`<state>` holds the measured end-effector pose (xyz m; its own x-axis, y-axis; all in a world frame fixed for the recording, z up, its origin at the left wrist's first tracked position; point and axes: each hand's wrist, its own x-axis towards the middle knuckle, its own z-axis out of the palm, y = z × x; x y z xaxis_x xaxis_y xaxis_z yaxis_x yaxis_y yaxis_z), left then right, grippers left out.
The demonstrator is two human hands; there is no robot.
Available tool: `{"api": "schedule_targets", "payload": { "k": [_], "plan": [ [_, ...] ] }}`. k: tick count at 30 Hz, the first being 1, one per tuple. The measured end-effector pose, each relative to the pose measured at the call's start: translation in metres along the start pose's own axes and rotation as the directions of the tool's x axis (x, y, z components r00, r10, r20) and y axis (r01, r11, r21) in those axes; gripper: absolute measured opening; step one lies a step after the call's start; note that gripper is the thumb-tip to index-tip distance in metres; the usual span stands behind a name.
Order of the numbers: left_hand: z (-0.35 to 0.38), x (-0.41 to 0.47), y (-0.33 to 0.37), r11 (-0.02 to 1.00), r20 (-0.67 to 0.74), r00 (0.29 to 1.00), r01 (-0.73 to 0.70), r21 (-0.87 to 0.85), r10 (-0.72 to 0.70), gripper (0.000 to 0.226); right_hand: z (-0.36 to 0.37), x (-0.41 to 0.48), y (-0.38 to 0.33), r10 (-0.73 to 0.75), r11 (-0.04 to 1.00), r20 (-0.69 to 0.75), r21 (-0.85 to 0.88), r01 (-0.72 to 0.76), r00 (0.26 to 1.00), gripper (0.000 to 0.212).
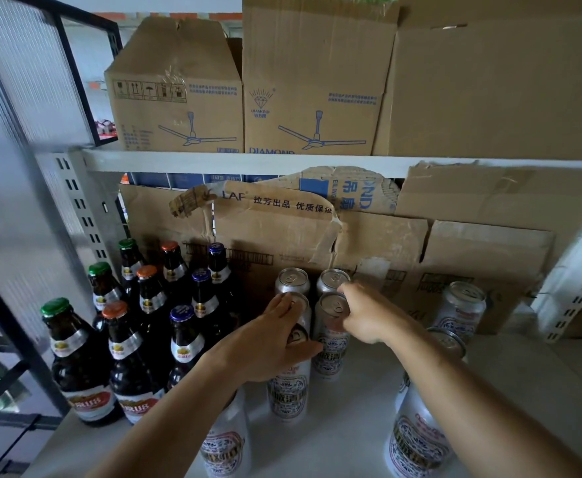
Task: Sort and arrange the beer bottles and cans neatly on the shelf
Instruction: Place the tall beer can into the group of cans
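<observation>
Head view.

- Shelf (524, 391): white board.
- Beer bottles (124, 360): nine, brown glass, upright, in three rows by cap colour (green, orange, blue), at the left edge.
- Rear cans (292, 281): two, upright, mid-shelf against the cardboard (386, 243) along the back edge.
- Front-left can (289, 388): upright, just before them. The left hand (269, 339) wraps fingers and thumb round its upper half.
- Front-right can (329, 353): just beside it. The right hand (369, 317) pinches its top rim.
- Loose cans (417, 439): four, upright, towards the right and front edges.
</observation>
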<state>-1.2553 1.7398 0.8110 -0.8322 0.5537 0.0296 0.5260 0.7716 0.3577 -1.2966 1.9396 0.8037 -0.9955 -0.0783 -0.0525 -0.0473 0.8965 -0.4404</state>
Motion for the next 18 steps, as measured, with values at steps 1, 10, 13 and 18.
{"api": "schedule_targets", "payload": {
  "k": [1, 10, 13, 18],
  "plan": [
    [0.0, 0.0, 0.001, 1.0, -0.002, 1.0, -0.002, 0.001, 0.002, 0.078, 0.0, 0.0, 0.0, -0.005, 1.0, -0.008, -0.006, 0.005, 1.0, 0.016],
    [-0.005, -0.002, 0.007, 1.0, 0.02, 0.999, 0.029, -0.002, -0.029, 0.079, 0.001, -0.007, -0.004, -0.032, 0.999, -0.081, -0.034, 0.029, 0.996, 0.014],
    [-0.005, -0.003, 0.008, 0.999, 0.021, 0.999, 0.035, 0.003, -0.035, 0.078, 0.002, -0.008, -0.005, -0.019, 0.999, -0.066, 0.036, 0.022, 0.998, 0.023],
    [-0.007, -0.003, 0.01, 0.999, 0.027, 0.999, 0.037, 0.013, -0.037, 0.076, -0.007, -0.02, -0.011, 0.044, 0.984, -0.024, 0.171, -0.039, 0.999, 0.05]
  ]
}}
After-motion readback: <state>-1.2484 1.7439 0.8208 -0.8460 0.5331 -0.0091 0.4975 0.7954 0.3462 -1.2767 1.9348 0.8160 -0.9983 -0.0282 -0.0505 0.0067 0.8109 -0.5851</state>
